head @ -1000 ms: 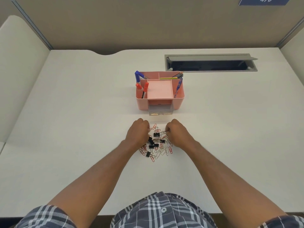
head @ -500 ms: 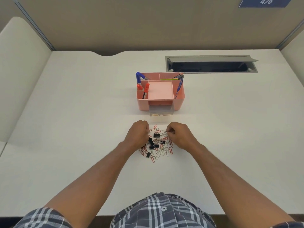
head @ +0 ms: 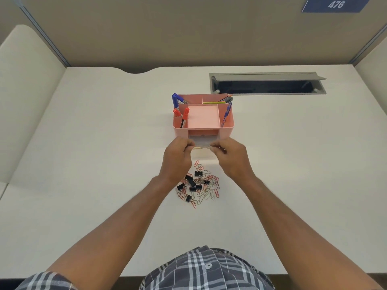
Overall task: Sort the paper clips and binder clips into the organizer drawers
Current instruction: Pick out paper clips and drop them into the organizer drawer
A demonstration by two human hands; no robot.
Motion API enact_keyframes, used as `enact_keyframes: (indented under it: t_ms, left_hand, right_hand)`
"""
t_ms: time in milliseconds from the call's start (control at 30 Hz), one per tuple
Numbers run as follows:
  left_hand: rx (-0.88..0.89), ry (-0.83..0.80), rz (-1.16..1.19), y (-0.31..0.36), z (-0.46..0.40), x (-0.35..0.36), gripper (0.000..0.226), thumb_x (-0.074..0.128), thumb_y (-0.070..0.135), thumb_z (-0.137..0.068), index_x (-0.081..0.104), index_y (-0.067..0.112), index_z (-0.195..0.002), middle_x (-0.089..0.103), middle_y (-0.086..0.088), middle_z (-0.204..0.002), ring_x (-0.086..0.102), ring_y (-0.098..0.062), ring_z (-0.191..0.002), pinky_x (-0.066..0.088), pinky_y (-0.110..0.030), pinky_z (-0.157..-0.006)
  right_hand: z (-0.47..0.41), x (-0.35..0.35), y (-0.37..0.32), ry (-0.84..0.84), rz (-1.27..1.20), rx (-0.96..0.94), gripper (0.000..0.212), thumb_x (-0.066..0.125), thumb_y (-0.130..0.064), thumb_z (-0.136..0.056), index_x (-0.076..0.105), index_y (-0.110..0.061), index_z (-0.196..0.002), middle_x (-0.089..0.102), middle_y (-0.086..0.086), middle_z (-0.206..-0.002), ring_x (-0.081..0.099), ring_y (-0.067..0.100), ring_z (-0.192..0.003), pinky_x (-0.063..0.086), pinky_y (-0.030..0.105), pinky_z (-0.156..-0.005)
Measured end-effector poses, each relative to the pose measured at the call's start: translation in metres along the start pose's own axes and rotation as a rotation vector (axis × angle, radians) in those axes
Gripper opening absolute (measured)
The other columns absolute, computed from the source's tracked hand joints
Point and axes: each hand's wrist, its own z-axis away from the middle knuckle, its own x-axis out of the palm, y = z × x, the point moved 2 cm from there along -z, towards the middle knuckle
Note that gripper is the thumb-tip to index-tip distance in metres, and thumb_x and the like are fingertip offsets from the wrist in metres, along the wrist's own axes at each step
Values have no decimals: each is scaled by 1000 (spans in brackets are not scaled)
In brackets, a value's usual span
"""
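**Both hands at the clear drawer, clip pile behind them**

The left hand (head: 178,159) and right hand (head: 232,158) were raised side by side in front of the pink plastic organizer (head: 202,117), fingertips curled inward and pinched. Between the two sets of fingertips sat the front edge of a small clear drawer (head: 202,144), pulled partly out of the organizer's lower slot. Whether the fingers were pinching clips or the drawer lip could not be told; anything held was too small to make out.

Behind the hands, toward the person, a loose pile of clips lay on the matte off-white desk (head: 83,164): thin wire paper clips (head: 209,192), red and silver, tangled with small black binder clips (head: 191,181). The left wrist overlapped the pile's left edge.

Beyond the fingertips, the organizer's smooth square centre tray sat between narrow side compartments. Red-capped markers (head: 183,116) and a blue-capped marker (head: 175,100) stood to the left, a blue pen (head: 226,114) to the right, and a yellow pencil (head: 211,102) at the back. Farther back and right, a grey cable hatch (head: 268,83) stood open in the desk. A plaid shirt (head: 207,268) filled the bottom edge.
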Motion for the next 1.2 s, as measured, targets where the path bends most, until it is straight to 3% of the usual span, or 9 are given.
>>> enact_keyframes:
  t_ms: [167,300,433,600,733,867,1033,1200]
  left_hand:
    - [21,35,-114,9,-28,5,14,58,0,-89,69,9,-93,69,-4,-88,54,-16,-80,43,-22,-69]
    - [36,38,-155,7,-36,8,16,59,4,-91,72,8,-99,72,-9,-90,56,-21,-82,51,-32,-69]
    - [58,40,-116,3,-28,8,16,59,4,-92,70,13,-99,70,-2,-94,51,-8,-83,38,-9,-73]
    - [85,21,-84,-10,4,9,12,59,4,-90,66,12,-97,67,0,-90,52,-10,-81,39,-15,-74]
    - [33,-89,-123,-25,34,19,12,59,8,-91,67,11,-100,68,-2,-92,58,-18,-87,49,-30,-77]
    - [-91,-243,-206,-36,35,29,22,54,14,-95,66,14,-114,67,-3,-102,57,-22,-99,48,-32,-84]
    - [-174,-400,-268,-38,19,37,28,57,21,-95,63,19,-122,61,-7,-108,58,-24,-102,49,-37,-85]
    - [-221,-455,-259,-37,19,45,29,63,35,-90,61,19,-114,61,-3,-108,59,-20,-100,50,-34,-81]
  right_hand:
    - [-34,-1,-15,-19,221,-84,21,56,-6,-92,74,-10,-102,69,9,-93,59,25,-86,48,33,-74]
    - [-44,6,-16,-91,312,-93,26,53,-6,-94,73,-10,-111,68,14,-97,59,30,-90,51,37,-76]
    - [-41,7,-16,-84,279,-104,27,52,-6,-95,71,-12,-113,67,10,-98,59,26,-90,50,35,-76]
    - [-12,3,-13,-63,107,-221,14,60,-11,-90,71,-13,-98,69,-2,-89,58,9,-80,49,22,-72]
    - [16,22,13,-258,207,-60,19,57,-14,-92,73,-15,-103,70,2,-96,63,18,-88,51,32,-81]
    - [28,42,28,-393,324,32,29,50,-12,-95,69,-16,-117,64,8,-101,60,26,-95,49,35,-80]
    - [26,53,28,-385,321,34,27,53,-11,-94,68,-15,-117,56,6,-100,58,25,-91,50,36,-74]
    - [25,58,31,-348,331,44,22,55,-13,-95,69,-12,-111,56,8,-103,58,27,-90,51,39,-74]
